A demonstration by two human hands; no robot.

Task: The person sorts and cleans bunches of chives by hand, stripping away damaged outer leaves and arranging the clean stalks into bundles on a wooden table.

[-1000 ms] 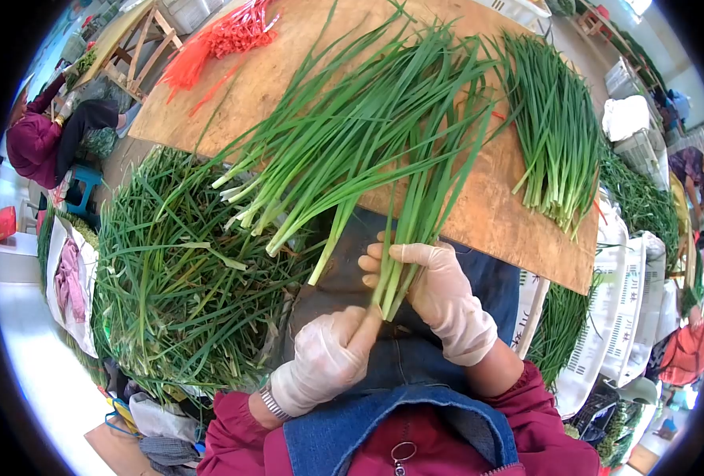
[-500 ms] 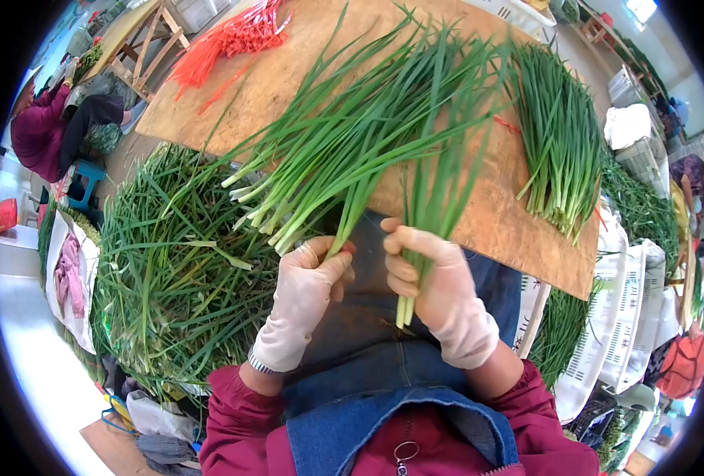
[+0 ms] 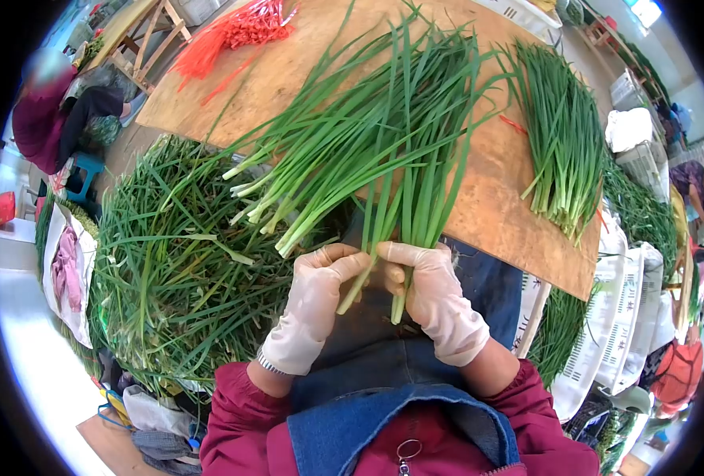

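Note:
My left hand (image 3: 308,305), in a thin whitish glove, pinches the pale lower end of a garlic chive stalk (image 3: 357,284) between thumb and fingers. Close beside it, my right hand (image 3: 441,305), gloved likewise, is closed around a small bunch of garlic chives (image 3: 425,202). The white ends of that bunch stick out below the fingers, and its leaves point up over the board. Just beyond both hands a loose heap of garlic chives (image 3: 328,151) lies slantwise, its pale ends overhanging the board's near edge.
On the wooden board (image 3: 487,206) lie a neat chive pile (image 3: 558,135) at right and red ties (image 3: 237,40) at far left. A large heap of leafy trimmings (image 3: 177,278) stands left of my lap. White crates (image 3: 610,317) are at right. Other people sit at both sides.
My left hand has drawn a stalk away from the loose heap, toward my right hand. The right hand's bunch has steadied, and the two hands are now almost touching.

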